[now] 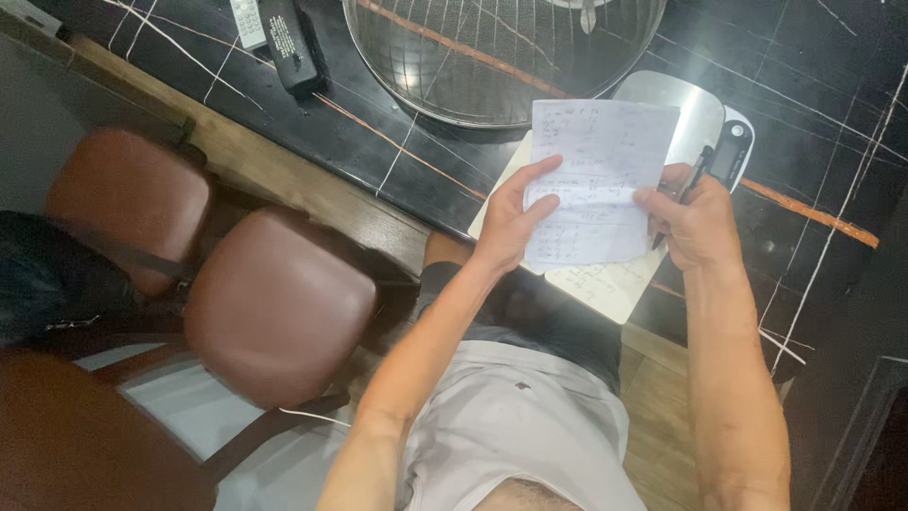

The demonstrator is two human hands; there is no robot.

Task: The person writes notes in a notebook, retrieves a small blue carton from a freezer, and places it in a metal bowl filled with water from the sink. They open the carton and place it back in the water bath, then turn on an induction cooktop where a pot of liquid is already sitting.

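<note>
Your left hand pinches the handwritten sheet; your right hand grips its edge plus a pen, tip off the paper, nothing being written yet

Looked like a home kitchen or dining counter, possibly a small food-prep spot. Black marble-look counter with white and orange veins and a wood edge strip. A big wire-mesh bowl sat on it, beside a flat digital scale with a steel plate. Two remotes lay near the counter's far end. Brown padded stools stood along the counter over a pale floor. Handwritten sheet was held above another paper on the counter edge
</note>
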